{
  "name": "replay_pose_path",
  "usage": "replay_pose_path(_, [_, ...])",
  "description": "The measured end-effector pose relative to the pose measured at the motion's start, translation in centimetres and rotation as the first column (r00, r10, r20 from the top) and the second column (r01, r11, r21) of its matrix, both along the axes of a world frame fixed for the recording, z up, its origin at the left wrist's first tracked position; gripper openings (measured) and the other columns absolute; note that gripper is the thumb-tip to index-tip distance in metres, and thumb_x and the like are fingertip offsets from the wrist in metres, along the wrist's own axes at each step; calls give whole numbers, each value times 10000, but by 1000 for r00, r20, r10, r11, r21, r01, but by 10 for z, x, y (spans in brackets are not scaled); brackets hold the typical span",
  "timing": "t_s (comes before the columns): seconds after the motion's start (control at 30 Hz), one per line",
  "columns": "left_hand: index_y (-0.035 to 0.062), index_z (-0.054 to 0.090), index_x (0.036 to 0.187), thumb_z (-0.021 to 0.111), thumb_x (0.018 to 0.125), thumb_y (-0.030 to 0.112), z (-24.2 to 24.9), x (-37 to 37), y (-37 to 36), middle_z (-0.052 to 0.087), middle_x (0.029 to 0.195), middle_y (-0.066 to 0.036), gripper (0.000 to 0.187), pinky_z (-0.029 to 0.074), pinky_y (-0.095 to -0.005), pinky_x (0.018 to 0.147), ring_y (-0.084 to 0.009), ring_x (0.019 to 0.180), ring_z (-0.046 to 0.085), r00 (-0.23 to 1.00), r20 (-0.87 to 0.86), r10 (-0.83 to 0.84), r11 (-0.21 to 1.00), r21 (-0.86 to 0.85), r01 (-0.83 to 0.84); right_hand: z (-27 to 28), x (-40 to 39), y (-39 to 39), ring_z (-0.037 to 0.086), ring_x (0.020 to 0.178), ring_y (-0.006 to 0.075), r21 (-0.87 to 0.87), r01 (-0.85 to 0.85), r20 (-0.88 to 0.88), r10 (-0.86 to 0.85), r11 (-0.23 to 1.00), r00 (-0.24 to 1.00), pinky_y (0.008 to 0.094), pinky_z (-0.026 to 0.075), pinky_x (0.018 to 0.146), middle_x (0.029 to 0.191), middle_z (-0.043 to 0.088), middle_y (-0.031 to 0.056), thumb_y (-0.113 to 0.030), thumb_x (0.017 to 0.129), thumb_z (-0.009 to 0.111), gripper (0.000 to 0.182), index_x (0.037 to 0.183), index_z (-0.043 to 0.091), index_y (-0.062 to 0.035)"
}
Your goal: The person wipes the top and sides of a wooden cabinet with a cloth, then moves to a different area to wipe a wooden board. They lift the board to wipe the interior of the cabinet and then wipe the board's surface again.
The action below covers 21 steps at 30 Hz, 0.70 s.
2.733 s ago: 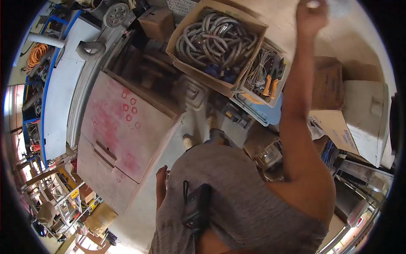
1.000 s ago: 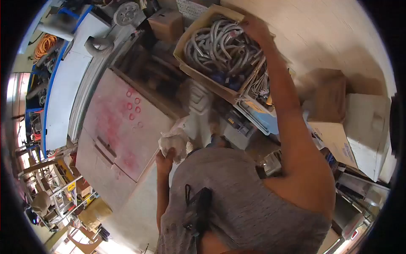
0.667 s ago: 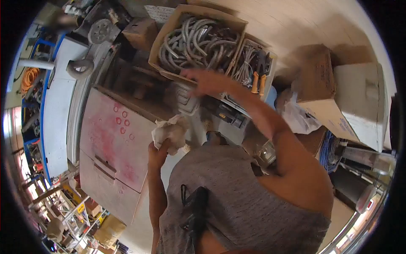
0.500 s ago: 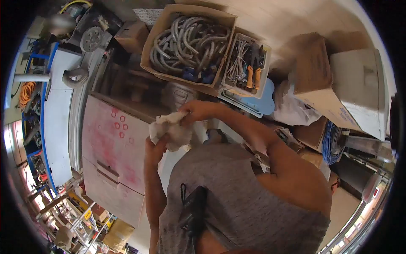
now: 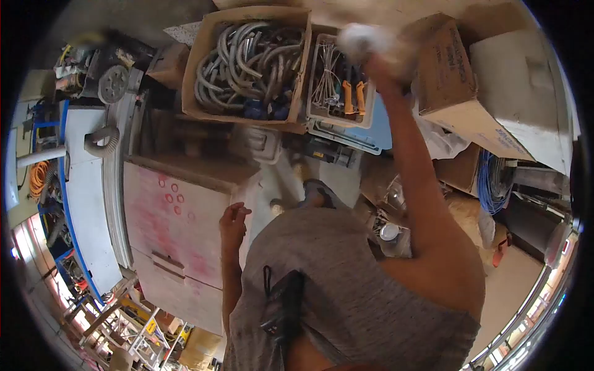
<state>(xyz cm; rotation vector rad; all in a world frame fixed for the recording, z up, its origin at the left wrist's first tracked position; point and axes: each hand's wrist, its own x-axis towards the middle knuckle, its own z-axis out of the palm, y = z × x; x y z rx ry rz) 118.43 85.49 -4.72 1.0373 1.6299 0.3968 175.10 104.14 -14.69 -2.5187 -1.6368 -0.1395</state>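
Observation:
My right arm reaches forward, past the plastic tray point(image 5: 314, 117). Motion smears my right hand point(image 5: 378, 62), and a whitish crumpled cloth point(image 5: 359, 41) shows at its fingers, also blurred. In the tray beneath lie pliers with orange handles point(image 5: 354, 98) and a bunch of thin metal rods point(image 5: 327, 80). My left hand point(image 5: 234, 224) is empty, loosely curled with its fingers apart, beside the pale cabinet point(image 5: 201, 235) with red stains.
A cardboard box point(image 5: 192, 105) of curved metal pipes stands left of the tray. To the right are a printed carton point(image 5: 448, 68) and a coil of blue cable point(image 5: 489, 182). A blue-edged white panel point(image 5: 85, 191) stands at far left.
My right hand has swung forward and to the right with the cloth, from in front of my body to over the tray. My left hand has let go of the cloth.

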Motion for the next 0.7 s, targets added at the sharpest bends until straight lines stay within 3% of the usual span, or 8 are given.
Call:
replay_pose_path(0.1, [3,574,1051,558,867,163,-4,8,5,671,855,-66,245,376,-222,418,-55,449,442,999,-40,-29,999,26,30,25,-44,-3,622,882,341,-291,-367,-237,305,884,923,469,484,779,946,635,171,-188,737,563,300,1016,605,-86])
replay_pose_path(0.2, [7,576,1044,565,866,164,1,1,0,673,836,-63,238,383,-226,428,-59,454,451,996,-75,-51,998,28,53,82,-36,-1,629,860,349,146,-122,-107,138,982,985,457,509,759,936,639,159,-165,742,566,231,959,624,-112])
replay_pose_path(0.37, [14,588,1054,569,864,169,4,5,2,678,833,-62,246,395,-227,453,-65,488,476,995,-97,-23,998,57,28,223,-21,7,638,793,302,438,116,103,-179,891,978,421,518,658,895,634,174,-251,755,598,256,948,632,-88])
replay_pose_path(0.47, [18,593,1055,570,862,172,-3,6,2,678,830,-68,248,403,-230,464,-68,511,490,994,-99,-46,998,31,49,225,-33,-11,620,579,277,887,-117,55,148,447,987,382,504,523,643,610,125,-222,747,605,245,947,590,-81])
replay_pose_path(0.53, [20,595,1052,570,860,169,-10,4,1,678,829,-67,244,407,-233,469,-70,519,495,991,-102,-87,994,50,92,77,2,-20,621,590,298,341,-70,369,-65,937,927,403,507,536,641,607,147,-217,752,603,221,903,605,-56])
replay_pose_path(0.57, [22,597,1049,570,859,166,-11,2,-1,678,829,-66,240,410,-236,474,-73,527,499,988,-107,-114,991,61,121,15,-11,-50,632,666,350,92,-338,710,177,936,682,445,508,590,670,615,187,-193,744,594,193,871,611,-47])
replay_pose_path(0.6, [22,597,1049,570,859,166,-11,-1,-3,678,829,-66,240,410,-236,474,-73,527,499,988,-105,-116,990,65,123,-2,-29,-67,639,784,365,-350,-230,5,248,908,969,469,504,688,743,632,205,-132,724,563,160,857,613,-60])
replay_pose_path(0.7, [30,601,1045,576,860,170,-14,-9,-13,679,824,-61,234,420,-242,492,-82,543,510,979,-148,-141,988,35,148,-10,-45,-127,632,829,370,-34,-314,-283,292,949,914,470,501,739,821,644,205,-86,695,543,204,883,620,-72])
